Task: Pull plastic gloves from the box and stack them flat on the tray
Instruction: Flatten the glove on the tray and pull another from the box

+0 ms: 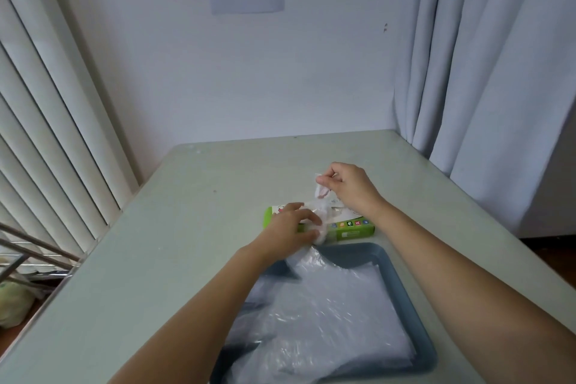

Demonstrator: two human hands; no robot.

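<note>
Nearest is the blue tray [402,284], on which a pile of clear gloves [327,315] lies fairly flat, one corner trailing up over the far rim towards the box. Just beyond the tray, the green box [349,229] sits on the worktop [187,227].

The left hand [291,224] lies across the box top with fingers nearly straight, pressing it down. Its thumb sits next to some bunched film, though I can't tell if it grips it.

The right hand [349,185], above the box, pinches a glove [321,193] between thumb and curled fingers, with the glove's lower part still in the opening.

The film looks almost weightless, limp, slippery and clingy, and easy to stretch or tear. I'd pinch it at an edge, keep the light box held down, and use a second pinch to spread it flat.
</note>
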